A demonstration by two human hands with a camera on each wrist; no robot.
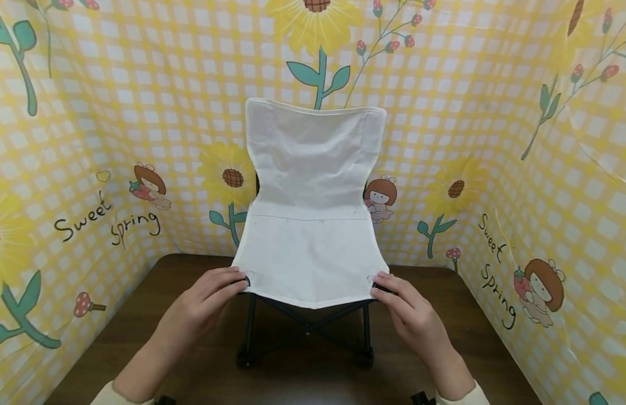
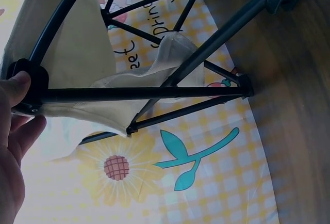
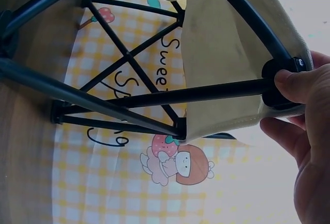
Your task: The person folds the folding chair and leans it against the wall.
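Note:
A small folding chair (image 1: pixel 313 247) with a white fabric seat and back stands unfolded, facing me. Its dark tube frame (image 1: pixel 307 329) crosses under the seat. My left hand (image 1: pixel 203 298) grips the seat's front left corner; in the left wrist view its thumb lies on a black plastic corner joint (image 2: pixel 36 87). At the front right corner my right hand (image 1: pixel 414 312) does the same, its thumb pressed on the matching black joint (image 3: pixel 278 87) in the right wrist view. Fingers of both hands rest on top of the fabric.
Under the chair is a dark brown wooden table (image 1: pixel 191 360). A yellow checked cloth (image 1: pixel 191 84) with sunflowers and cartoon figures rises behind it and on both sides.

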